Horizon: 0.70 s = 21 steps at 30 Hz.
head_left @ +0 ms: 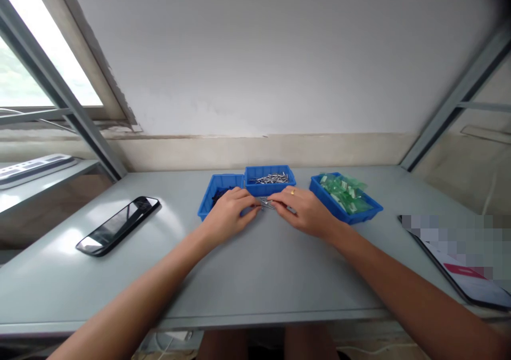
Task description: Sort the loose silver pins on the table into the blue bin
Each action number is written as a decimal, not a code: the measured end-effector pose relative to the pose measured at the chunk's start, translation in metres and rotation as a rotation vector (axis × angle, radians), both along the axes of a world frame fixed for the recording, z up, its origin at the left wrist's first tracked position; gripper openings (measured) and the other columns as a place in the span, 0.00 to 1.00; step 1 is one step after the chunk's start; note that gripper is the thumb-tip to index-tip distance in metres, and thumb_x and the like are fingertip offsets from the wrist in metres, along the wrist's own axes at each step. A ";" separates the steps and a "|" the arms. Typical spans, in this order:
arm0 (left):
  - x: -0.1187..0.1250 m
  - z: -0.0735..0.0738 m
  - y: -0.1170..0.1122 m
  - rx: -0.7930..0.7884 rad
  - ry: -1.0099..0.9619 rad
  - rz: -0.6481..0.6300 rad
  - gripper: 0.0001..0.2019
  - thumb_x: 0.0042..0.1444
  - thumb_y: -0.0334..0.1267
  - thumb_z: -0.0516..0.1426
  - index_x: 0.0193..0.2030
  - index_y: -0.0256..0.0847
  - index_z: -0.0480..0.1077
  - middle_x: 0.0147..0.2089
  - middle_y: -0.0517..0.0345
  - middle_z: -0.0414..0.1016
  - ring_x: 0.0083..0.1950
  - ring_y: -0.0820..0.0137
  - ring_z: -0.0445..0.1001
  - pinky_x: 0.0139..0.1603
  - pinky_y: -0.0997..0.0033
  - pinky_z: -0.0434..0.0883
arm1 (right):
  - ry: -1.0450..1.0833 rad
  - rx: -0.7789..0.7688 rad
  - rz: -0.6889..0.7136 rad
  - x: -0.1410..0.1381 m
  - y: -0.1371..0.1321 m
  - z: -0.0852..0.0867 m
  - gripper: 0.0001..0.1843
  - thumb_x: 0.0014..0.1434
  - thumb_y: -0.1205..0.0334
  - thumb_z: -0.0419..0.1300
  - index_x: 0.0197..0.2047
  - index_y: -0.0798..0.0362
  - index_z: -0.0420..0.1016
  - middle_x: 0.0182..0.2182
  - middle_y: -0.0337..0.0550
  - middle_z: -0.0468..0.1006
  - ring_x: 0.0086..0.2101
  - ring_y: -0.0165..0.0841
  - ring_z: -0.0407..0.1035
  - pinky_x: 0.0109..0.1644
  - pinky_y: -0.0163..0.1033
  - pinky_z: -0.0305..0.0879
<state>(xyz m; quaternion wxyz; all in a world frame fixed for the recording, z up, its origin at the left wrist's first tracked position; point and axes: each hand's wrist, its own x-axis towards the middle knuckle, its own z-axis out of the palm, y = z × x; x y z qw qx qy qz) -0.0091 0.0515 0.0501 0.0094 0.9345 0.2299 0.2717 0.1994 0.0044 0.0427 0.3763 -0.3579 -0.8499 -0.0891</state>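
Observation:
My left hand [229, 212] and my right hand [304, 209] rest on the grey table [255, 275], fingertips meeting over a small pile of thin metal pins [265, 203]. Both hands pinch at these pins; the right hand wears a ring. Just behind the hands stands a blue tray of metal pins [270, 179]. Left of it a second blue tray [217, 194] holds dark parts, half hidden by my left hand. To the right, a third blue tray [346, 198] is filled with green plastic bags.
A black phone [118, 225] lies face up at the table's left. A tablet or clipboard with paper [459, 264] sits at the right edge. A white wall rises behind the table; a white power strip [35, 167] lies on a side shelf at the left.

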 end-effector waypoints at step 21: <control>-0.002 -0.002 0.001 0.065 0.047 0.049 0.09 0.60 0.36 0.50 0.37 0.40 0.72 0.35 0.55 0.71 0.38 0.68 0.66 0.42 0.65 0.65 | 0.240 -0.495 0.144 -0.008 -0.008 0.009 0.08 0.59 0.62 0.53 0.37 0.53 0.72 0.32 0.39 0.77 0.29 0.27 0.69 0.31 0.31 0.65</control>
